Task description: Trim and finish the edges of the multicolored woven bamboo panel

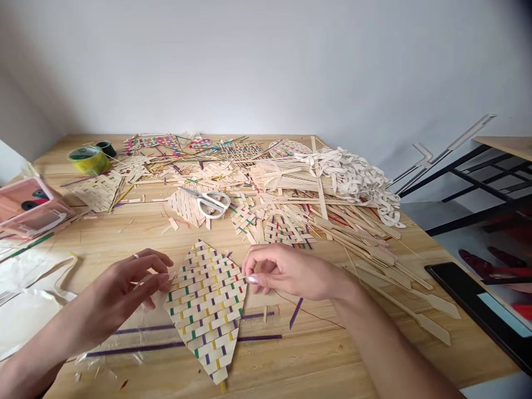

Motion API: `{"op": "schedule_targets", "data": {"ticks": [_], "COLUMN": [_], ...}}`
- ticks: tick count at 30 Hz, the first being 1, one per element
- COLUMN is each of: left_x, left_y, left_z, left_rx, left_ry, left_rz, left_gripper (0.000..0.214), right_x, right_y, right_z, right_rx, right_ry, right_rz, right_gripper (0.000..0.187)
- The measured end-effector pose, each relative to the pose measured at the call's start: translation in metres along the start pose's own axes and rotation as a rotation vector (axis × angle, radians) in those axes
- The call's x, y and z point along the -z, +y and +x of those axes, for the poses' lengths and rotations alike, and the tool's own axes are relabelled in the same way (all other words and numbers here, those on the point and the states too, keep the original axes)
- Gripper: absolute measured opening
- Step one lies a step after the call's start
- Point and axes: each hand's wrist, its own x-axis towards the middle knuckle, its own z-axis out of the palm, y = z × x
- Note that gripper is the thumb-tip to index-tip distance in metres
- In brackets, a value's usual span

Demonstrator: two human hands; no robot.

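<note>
Head view: woven leaf-shaped piece [205, 310] flat on a wooden table [316, 354], between two bare hands.

Long axis running away from the wearer: far tip pointing toward the scissors [210, 202] and the heap of loose strips [291, 188], near tip toward the table's front edge, leaning slightly right. Left hand [124, 288] at the left corner, fingertips bunched together and touching the edge. Right hand [286, 271] at the right corner, thumb and fingers drawn together against it. Pinching or merely resting there: impossible to tell. Tape roll [88, 159] far left.

Leaf-shaped woven mat [206, 307], pale strips, coloured flecks, flat on table.
</note>
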Motion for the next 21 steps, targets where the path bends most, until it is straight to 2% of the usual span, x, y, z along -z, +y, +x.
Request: {"op": "schedule_targets", "data": {"ticks": [4, 8, 11, 14, 16, 21], "left_x": [-0.001, -0.003, -0.006, -0.010, -0.011, -0.012], "left_y": [0.003, 0.009, 0.011, 0.009, 0.007, 0.004], "left_z": [0.002, 0.005, 0.007, 0.007, 0.006, 0.002], "left_rx": [0.043, 0.035, -0.019, -0.080, -0.049, 0.118], "left_ry": [-0.028, -0.041, 0.023, 0.123, 0.141, 0.137], "left_rz": [-0.083, -0.126, -0.031, 0.043, 0.021, -0.139], "left_gripper": [0.044, 0.044, 0.040, 0.041, 0.041, 0.040], "right_x": [0.000, 0.002, 0.002, -0.003, -0.007, -0.016], "right_y": [0.000, 0.001, 0.000, -0.001, -0.002, 0.000], "right_z": [0.001, 0.001, 0.002, 0.004, 0.006, 0.011], "right_rx": [0.000, -0.026, -0.017, 0.109, 0.185, 0.217], "right_ry": [-0.028, -0.042, -0.011, 0.192, 0.294, 0.284], "right_rz": [0.099, 0.145, 0.050, -0.119, -0.158, -0.078], "right_gripper": [0.042, 0.045, 0.035, 0.019, 0.013, 0.009]}}
